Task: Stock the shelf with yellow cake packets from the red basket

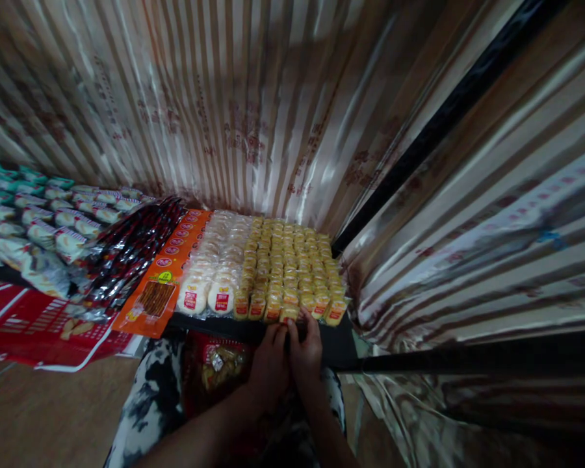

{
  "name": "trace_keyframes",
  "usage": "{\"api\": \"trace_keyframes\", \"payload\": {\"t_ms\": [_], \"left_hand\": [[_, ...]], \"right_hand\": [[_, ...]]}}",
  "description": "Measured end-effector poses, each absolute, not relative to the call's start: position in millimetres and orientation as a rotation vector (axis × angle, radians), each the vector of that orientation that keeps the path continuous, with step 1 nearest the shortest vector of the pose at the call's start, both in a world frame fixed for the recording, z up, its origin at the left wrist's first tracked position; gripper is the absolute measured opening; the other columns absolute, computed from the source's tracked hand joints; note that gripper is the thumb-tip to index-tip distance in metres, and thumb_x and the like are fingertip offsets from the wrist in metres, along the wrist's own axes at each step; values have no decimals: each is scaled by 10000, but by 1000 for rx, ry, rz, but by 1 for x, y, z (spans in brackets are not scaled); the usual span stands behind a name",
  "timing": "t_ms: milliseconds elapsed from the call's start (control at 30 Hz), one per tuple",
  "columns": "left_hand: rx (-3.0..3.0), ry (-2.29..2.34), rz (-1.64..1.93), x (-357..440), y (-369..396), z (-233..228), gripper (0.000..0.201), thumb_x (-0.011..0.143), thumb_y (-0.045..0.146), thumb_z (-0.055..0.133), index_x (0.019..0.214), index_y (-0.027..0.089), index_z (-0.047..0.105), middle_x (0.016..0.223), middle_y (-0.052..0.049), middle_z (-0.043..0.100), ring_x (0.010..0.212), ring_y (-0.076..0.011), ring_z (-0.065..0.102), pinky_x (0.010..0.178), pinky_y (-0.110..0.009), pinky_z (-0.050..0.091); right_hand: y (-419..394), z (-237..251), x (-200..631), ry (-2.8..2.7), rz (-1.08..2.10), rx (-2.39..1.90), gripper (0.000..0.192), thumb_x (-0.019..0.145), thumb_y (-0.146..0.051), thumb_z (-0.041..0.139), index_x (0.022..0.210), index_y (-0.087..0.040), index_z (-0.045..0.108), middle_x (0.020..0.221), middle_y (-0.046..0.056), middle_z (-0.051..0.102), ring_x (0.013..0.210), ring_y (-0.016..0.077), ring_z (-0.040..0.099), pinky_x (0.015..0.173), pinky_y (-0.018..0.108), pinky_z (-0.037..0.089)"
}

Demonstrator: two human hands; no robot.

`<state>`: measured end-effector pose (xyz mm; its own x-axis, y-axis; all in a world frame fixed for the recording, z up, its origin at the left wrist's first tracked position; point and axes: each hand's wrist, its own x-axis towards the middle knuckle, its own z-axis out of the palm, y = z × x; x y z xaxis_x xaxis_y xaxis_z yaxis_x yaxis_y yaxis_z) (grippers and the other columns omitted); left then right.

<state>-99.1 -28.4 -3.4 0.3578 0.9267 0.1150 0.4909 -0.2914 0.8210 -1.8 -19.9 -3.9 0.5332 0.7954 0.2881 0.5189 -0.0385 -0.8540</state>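
Note:
Small yellow wrapped cakes [295,260] stand in several tight rows at the right end of a dark shelf. Both hands meet at the front edge of these rows. My left hand [272,364] has its fingers bent against the lower front of one wrapped cake [288,314]. On that packet's right side, my right hand [306,351] is closed, thumb and fingers at its lower edge. To the left lie two rows of round white wrapped cakes [223,292] with red labels. The undersides of the fingers are hidden.
Left along the shelf [336,344] are an orange snack packet [158,286], dark red shiny packets [131,247] and white-and-green packets [68,221]. A red bag [34,325] hangs below. An open bag of wrapped pieces [221,367] sits between the knees. Striped curtains [253,97] and a black pole [419,156] stand behind.

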Motion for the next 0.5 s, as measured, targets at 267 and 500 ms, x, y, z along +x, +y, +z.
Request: {"api": "trace_keyframes", "payload": {"t_ms": [267,500], "left_hand": [[2048,1214,852,-97,-27,-14,464,821,95,396,1283,132,421,1244,-154,473,1209,-220,436,1018,-412,411],[2019,1086,892,-105,-27,-14,495,812,93,390,1305,132,391,1291,-154,431,1230,-210,422,1029,-404,402]], "right_hand": [[-25,-8,2,-1050,387,-1741,319,819,-425,467,975,-165,567,970,90,599,900,211,558,843,364,442],[-27,2,5,-1128,400,-1734,445,833,-466,469,1142,-151,525,987,96,592,910,205,559,858,362,441]]}}
